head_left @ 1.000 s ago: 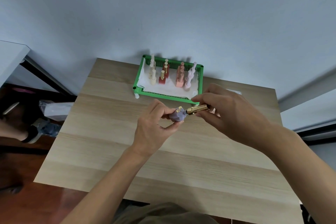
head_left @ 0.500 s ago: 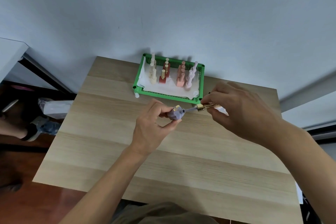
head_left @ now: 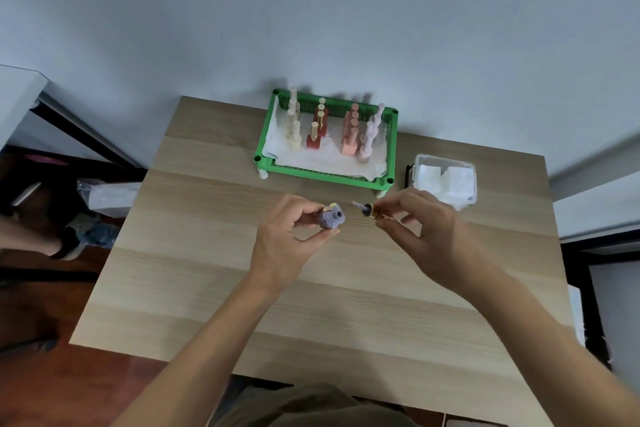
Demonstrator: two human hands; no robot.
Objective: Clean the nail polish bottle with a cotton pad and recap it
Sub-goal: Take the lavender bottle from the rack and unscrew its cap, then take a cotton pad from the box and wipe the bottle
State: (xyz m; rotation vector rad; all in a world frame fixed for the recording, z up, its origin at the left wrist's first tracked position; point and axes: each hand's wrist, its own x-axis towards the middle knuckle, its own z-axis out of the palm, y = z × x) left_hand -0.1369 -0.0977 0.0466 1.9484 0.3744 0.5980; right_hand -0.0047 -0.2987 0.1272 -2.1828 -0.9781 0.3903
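Observation:
My left hand [head_left: 287,239] grips a small lilac nail polish bottle [head_left: 329,217], tipped so its open neck faces right. The gold cap with its brush [head_left: 369,210] is pinched in the fingers of my right hand [head_left: 422,229], a short gap to the right of the bottle, brush tip pointing left. Both hands hover above the middle of the wooden table [head_left: 214,281]. A clear box of white cotton pads [head_left: 446,180] sits just behind my right hand.
A green rack [head_left: 325,173] lined with white paper holds several nail polish bottles at the table's back edge, against the wall. A person's foot in a sandal [head_left: 65,239] shows on the floor at left, beside a wrapped white package [head_left: 110,196].
My right hand pulled the cap and brush out of the bottle and away to the right. The box of cotton pads came into view behind it.

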